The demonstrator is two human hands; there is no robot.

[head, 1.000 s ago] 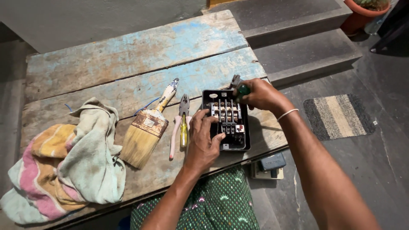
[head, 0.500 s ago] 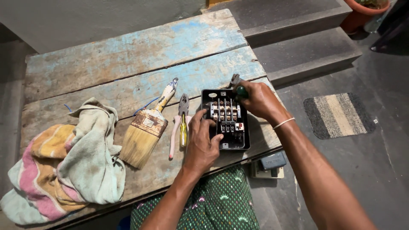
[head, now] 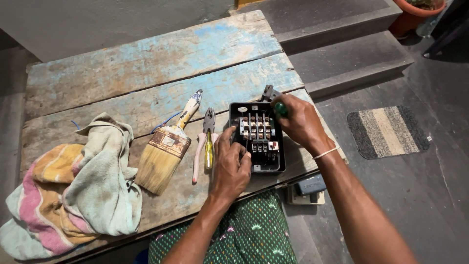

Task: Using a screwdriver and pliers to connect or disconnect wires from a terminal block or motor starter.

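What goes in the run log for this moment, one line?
left hand: steadies black switch box | right hand: holds green-handled tool at box | pliers, paintbrush, cloth on wooden table

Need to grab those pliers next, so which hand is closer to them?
Left. The left hand rests on the black switch box right beside the pliers; the right hand is on the box's far side.

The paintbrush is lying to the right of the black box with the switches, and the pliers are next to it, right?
Not quite. In the head view the paintbrush lies to the left of the black box, not the right. The pliers are indeed next to it, between the brush and the box.
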